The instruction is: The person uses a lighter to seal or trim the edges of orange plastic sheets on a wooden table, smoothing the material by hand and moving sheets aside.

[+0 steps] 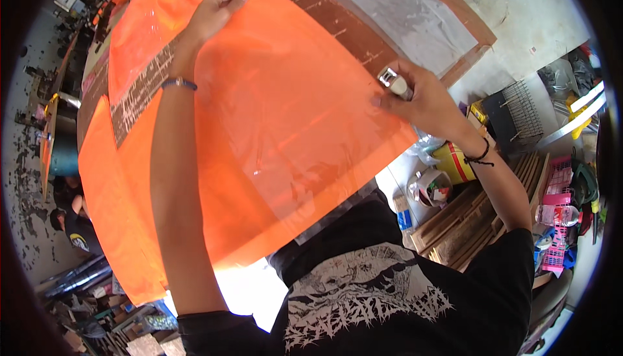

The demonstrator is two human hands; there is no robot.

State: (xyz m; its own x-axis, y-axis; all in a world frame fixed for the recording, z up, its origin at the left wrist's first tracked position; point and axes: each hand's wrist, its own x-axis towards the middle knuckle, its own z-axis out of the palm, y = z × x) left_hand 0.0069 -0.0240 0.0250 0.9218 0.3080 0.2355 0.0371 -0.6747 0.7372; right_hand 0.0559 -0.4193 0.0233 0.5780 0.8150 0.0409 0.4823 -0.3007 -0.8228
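A bright orange sheet (292, 51) spreads in front of me, with a clear plastic film (305, 142) over part of it. At its far left corner my left hand (217, 15) is closed, thumb and fingers pinching the edge. My right hand (425, 99) is closed around a pale cigarette lighter (398, 85) with a metal top, beside the sheet's right edge. No flame shows at the lighter. Whether the right fingers also grip the sheet's edge I cannot tell. More orange sheeting (123, 226) hangs off the left side of the table.
The brown, scratched table (363, 38) carries a greyish clear plastic sheet (396, 12) at the far side. Wooden slats (477, 216) and a yellow tub (454, 163) stand to my right, near a black wire rack (519, 112). Another person (79, 223) is low at the left.
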